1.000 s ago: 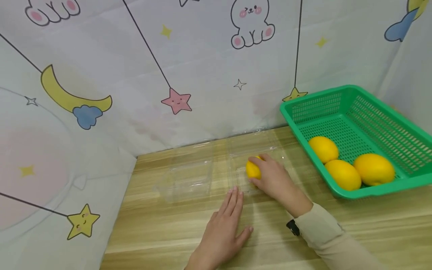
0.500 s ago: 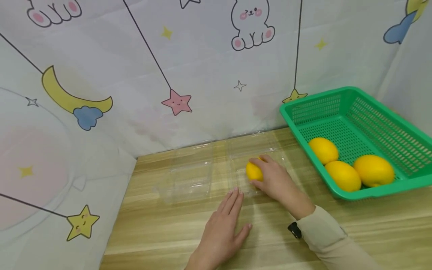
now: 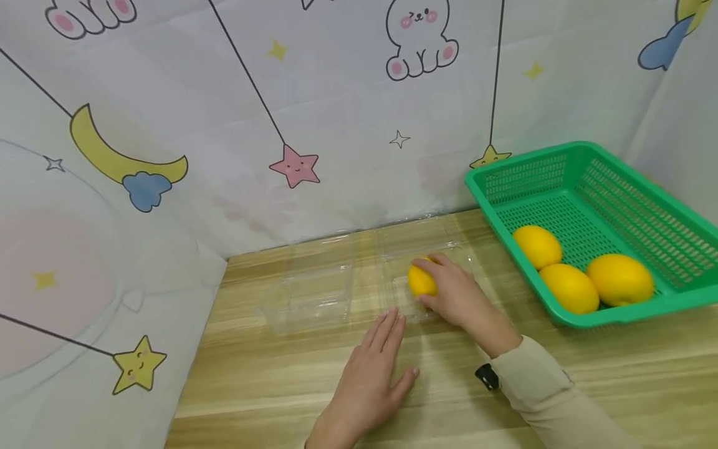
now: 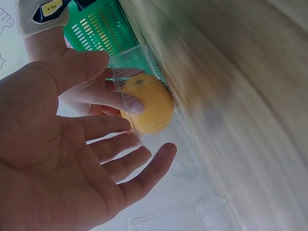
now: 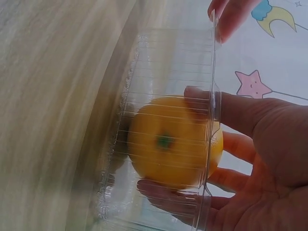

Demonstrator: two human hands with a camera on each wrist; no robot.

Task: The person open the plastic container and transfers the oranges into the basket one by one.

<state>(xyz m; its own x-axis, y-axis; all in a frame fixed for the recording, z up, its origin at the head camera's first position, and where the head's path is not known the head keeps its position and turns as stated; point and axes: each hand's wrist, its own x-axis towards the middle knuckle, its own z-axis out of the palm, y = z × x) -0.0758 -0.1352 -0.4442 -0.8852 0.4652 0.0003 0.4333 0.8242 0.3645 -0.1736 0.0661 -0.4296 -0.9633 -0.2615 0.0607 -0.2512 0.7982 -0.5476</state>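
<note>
My right hand (image 3: 457, 293) grips a yellow lemon (image 3: 421, 280) inside a clear plastic box (image 5: 168, 62) with its lid folded back. In the right wrist view the lemon's green stem spot shows through the ribbed wall, with the thumb and fingers reaching over the rim around the fruit. My left hand (image 3: 370, 371) is held with straight fingers, their tips right at the box's near edge. From the left wrist view, the left palm (image 4: 62, 159) faces the box and the lemon (image 4: 151, 106) lies beyond the fingers.
A green basket (image 3: 617, 321) at the right holds three lemons (image 3: 619, 279). Left of the box in use stands a second clear plastic box (image 3: 316, 293), opened out, on the wooden table (image 3: 252, 386). A patterned cloth wall (image 3: 348, 112) rises behind and at the left.
Both hands and the lemon stay in nearly the same place. The head view shifts only slightly.
</note>
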